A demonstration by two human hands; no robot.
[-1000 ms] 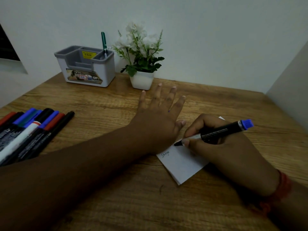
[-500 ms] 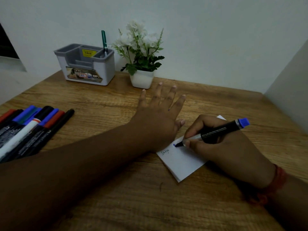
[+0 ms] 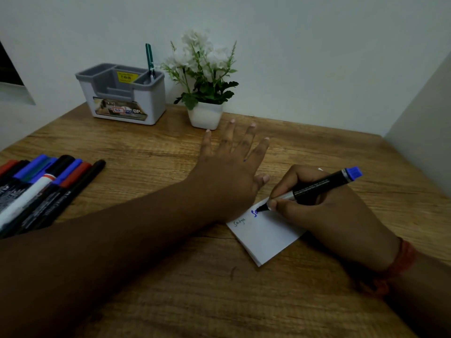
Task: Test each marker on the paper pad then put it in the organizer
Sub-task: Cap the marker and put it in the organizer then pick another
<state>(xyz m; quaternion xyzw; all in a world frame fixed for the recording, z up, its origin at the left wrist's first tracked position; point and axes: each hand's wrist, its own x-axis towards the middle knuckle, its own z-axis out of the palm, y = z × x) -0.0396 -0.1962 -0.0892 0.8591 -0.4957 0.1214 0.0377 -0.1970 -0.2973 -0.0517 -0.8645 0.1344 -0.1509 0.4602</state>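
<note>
The right hand (image 3: 324, 206) pinches a black marker (image 3: 314, 187) near its tip, thumb and fingers curled round the barrel, with the blue cap end pointing up and to the right. The tip touches the white paper pad (image 3: 266, 232), which lies on the wooden desk (image 3: 170, 289) right of centre and turned at an angle. Fresh blue strokes sit just left of the tip, and a fainter, thinner scribble lies further left near the pad's left corner (it looks like a short word, too small to read surely).

The left hand (image 3: 231, 172) lies flat with its fingers spread and straight, its heel covering the pad's far left corner and its fingertips reaching out over bare wood.

At the left edge of the desk a row of markers (image 3: 41, 189) lies side by side, with blue, red, black and green caps and one white barrel among them. At the far side, against the wall, stands the grey and white organizer (image 3: 127, 98), with a green pen (image 3: 149, 62) upright in its right-hand compartment. Just right of it is a small white pot of white flowers (image 3: 205, 93).
</note>
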